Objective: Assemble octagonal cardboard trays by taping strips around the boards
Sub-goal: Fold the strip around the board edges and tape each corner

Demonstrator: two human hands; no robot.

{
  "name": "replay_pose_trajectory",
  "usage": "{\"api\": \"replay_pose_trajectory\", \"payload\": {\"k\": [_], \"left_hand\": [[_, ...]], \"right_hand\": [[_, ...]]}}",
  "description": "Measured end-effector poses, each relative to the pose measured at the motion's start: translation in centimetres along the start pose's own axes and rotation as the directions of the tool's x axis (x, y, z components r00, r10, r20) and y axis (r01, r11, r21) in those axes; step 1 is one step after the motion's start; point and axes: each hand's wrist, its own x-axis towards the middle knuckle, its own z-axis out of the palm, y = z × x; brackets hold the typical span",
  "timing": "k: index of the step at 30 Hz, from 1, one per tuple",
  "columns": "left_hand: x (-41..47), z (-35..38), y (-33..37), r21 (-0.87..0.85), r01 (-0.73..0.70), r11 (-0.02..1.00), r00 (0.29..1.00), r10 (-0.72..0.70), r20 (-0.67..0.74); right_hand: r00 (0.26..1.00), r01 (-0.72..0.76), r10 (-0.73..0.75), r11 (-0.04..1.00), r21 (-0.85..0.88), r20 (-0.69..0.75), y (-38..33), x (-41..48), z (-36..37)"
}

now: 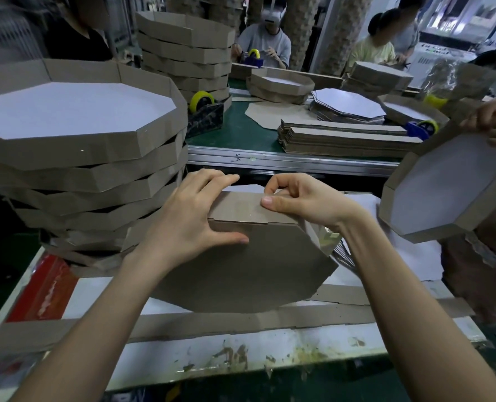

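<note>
Along the near edge of the stained white worktable (241, 355) lie long loose brown cardboard strips (241, 322). Above them a brown octagonal cardboard board (249, 271) stands tilted on edge, its plain back toward the viewer. A folded brown cardboard side strip (235, 208) is wrapped over its upper edge, with clear tape (248, 211) across it. The left hand (188, 216) clamps the board, fingers hooked over the top, thumb flat on its face. The right hand (301, 198) pinches the side strip, thumb tip beside the tape, fingers curled behind. To the left rises a stack of finished octagonal trays (75, 175). Beyond, on a green conveyor belt (249, 134), stand a tape dispenser with a yellow roll (204, 111) and bundled flat strips (342, 140).
</note>
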Motion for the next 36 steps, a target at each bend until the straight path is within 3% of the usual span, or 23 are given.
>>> {"api": "replay_pose_trajectory", "payload": {"k": [9, 15, 18, 23, 27, 36], "left_hand": [[-0.3, 0.2, 0.4, -0.003, -0.040, 0.999, 0.998, 0.040, -0.039], [-0.1, 0.2, 0.3, 0.084, -0.015, 0.996, 1.000, 0.013, 0.027], [0.2, 0.1, 0.7, -0.024, 0.008, 1.000, 1.000, -0.008, 0.004], [0.4, 0.4, 0.7, 0.033, -0.079, 0.996, 0.996, 0.080, -0.031], [0.4, 0.4, 0.3, 0.066, -0.107, 0.992, 0.994, 0.106, 0.018], [0.4, 0.4, 0.1, 0.117, -0.025, 0.993, 0.998, 0.019, 0.056]], "right_hand": [[0.999, -0.013, 0.012, 1.000, 0.025, 0.050, 0.8, -0.3, -0.2], [0.999, -0.017, 0.017, 1.000, -0.003, 0.029, 0.5, -0.2, -0.2], [1.000, -0.013, 0.013, 0.999, -0.031, 0.004, 0.6, -0.2, -0.2], [1.000, 0.000, -0.001, 0.999, -0.040, -0.014, 0.8, -0.2, -0.2], [1.000, 0.003, -0.004, 0.999, -0.044, -0.020, 1.0, -0.1, -0.3], [1.000, 0.008, -0.010, 0.999, -0.046, -0.029, 1.1, -0.2, -0.3]]}}
